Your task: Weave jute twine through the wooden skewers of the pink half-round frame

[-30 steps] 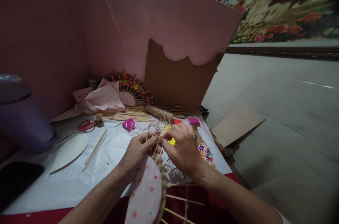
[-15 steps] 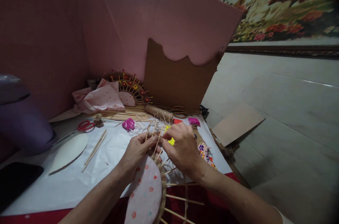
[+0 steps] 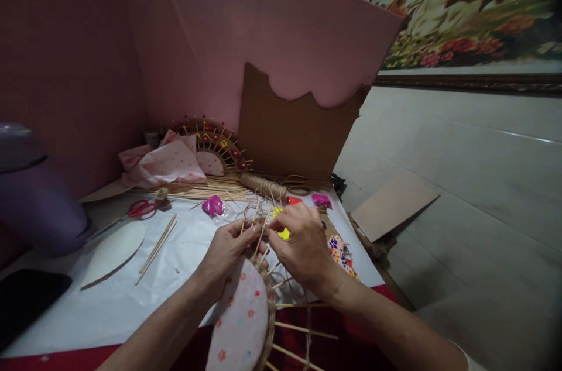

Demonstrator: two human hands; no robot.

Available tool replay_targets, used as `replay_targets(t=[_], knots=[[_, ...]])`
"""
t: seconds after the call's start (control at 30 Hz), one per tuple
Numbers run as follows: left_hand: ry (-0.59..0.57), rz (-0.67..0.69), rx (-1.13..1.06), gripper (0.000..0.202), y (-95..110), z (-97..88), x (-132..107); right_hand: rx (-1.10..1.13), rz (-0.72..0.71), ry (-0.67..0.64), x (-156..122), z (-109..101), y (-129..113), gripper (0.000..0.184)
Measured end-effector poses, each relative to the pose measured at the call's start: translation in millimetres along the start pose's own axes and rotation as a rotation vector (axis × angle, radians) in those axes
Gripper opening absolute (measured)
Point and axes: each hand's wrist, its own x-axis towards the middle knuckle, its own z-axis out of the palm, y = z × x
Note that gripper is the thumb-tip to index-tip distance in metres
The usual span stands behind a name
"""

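Observation:
A half-round, flower-print piece (image 3: 241, 318) with a twine-wrapped curved edge and thin sticks (image 3: 305, 330) fanning out lies near the table's front edge. My left hand (image 3: 228, 254) is closed around sticks at its upper end, thumb and fingers pinching them. Close beside it, my right hand (image 3: 302, 239) pinches at the twine (image 3: 259, 223) by the same sticks; the exact grip is small and partly hidden. Loose twine hangs across the lower sticks. Behind the hands, a twine roll (image 3: 263, 186) lies on its side.
Red-handled scissors (image 3: 141, 209), a pale cut-out (image 3: 114, 254) and loose sticks (image 3: 157, 248) lie left. A purple bottle (image 3: 39, 201) and dark phone-like slab (image 3: 33, 303) stand at the far left. At the back are a decorated fan (image 3: 219, 143), pink cloth (image 3: 171, 160) and brown cardboard (image 3: 294, 131).

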Motion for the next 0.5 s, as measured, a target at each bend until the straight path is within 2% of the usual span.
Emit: replay_targets(t=[0.5], knots=[[-0.002,-0.015,0.001,0.024,1.2,1.1,0.3,0.001,-0.003,-0.001,-0.9,1.9,2.0,0.012]])
